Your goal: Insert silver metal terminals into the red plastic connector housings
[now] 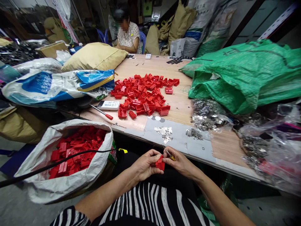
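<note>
At a long wooden table (181, 106) heaped with red plastic parts (141, 94), a white woven sack (47, 188) of more red parts sits near left and a green sack (244, 75) lies far right. Above the person's lap, the left hand (145, 164) clamps its fingers on a red part (160, 164); the right hand (178, 161) pinches a yellow-handled screwdriver (172, 157) just beside it.

The left hand (145, 165) grips a red plastic part (160, 164) while the right hand (179, 162) pinches a yellow-handled screwdriver (172, 158), its tip at the part. To the left, a white woven sack (63, 188) holds more red parts. Ahead, a heap of red parts (143, 94) lies on the wooden table (178, 97), with a seated co-worker (128, 37) beyond it.
</note>
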### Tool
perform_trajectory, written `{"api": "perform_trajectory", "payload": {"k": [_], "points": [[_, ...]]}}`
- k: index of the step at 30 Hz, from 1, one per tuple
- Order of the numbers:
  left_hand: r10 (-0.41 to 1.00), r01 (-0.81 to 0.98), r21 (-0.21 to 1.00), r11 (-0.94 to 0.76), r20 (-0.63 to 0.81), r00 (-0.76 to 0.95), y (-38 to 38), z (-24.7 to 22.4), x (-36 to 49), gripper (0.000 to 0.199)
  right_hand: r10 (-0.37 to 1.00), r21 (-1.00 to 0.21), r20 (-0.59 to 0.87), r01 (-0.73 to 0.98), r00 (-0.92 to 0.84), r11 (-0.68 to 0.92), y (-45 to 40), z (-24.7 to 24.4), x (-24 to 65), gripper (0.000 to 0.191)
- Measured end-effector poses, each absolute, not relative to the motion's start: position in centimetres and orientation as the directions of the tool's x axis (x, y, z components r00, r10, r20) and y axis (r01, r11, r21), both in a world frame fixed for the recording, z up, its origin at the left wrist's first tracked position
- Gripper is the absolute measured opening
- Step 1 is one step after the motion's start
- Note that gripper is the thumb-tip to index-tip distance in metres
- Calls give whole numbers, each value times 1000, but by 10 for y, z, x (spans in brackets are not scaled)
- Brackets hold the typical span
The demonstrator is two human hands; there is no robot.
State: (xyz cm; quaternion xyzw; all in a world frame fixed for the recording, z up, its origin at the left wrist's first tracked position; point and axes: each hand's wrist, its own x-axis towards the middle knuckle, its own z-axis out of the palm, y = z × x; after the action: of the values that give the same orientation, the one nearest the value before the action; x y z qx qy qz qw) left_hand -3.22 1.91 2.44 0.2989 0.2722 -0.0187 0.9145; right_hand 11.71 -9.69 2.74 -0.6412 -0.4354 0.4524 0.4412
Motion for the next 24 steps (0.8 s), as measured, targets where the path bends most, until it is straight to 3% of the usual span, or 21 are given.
{"api": "perform_trajectory", "payload": {"k": [5, 9, 11, 14, 24], "points": [[291, 190, 811, 553, -402, 868, 12, 20, -37, 47, 916, -950, -213, 146, 340, -275, -115, 16, 111, 34], [365, 156, 987, 31, -156, 918, 11, 20, -45, 44, 874, -948, -246, 84, 419, -307, -122, 8, 101, 39], [332, 98, 970, -224, -18, 943, 12, 19, -49, 41, 855, -940, -300, 21, 423, -340, -123, 6, 94, 40], [268, 50, 909, -413, 69, 961, 12, 17, -55, 35, 833, -917, -393, -92, 390, -389, -125, 2, 82, 40], [160, 54, 833, -551, 41, 986, 6, 15, -73, 26, 828, -910, -414, -153, 377, -385, -143, -8, 51, 45]]}}
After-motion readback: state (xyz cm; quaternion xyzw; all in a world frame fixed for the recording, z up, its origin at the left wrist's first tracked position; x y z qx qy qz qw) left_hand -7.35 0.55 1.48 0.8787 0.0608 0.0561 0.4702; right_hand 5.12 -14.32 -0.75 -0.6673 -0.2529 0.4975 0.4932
